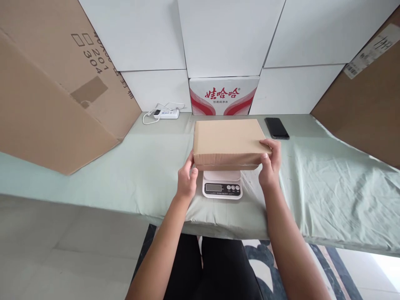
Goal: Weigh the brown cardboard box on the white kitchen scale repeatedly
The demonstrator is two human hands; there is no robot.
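A closed brown cardboard box [229, 137] sits over a white digital kitchen scale [222, 192]; whether it rests fully on the scale or is held just above, I cannot tell. The scale's display and round buttons face me, and its platform is mostly hidden under the box. My left hand [186, 179] grips the box's near left corner, thumb in front and fingers along the side. At the near right corner, my right hand [271, 160] holds the box between thumb and fingers, some fingertips on the top.
A black smartphone [276, 128] lies to the right behind the box. At the back left are a white power strip and cable [167, 113]. Large cartons stand at left [62, 96] and right [359, 100]. A red-and-white carton [223, 96] stands against the white panels.
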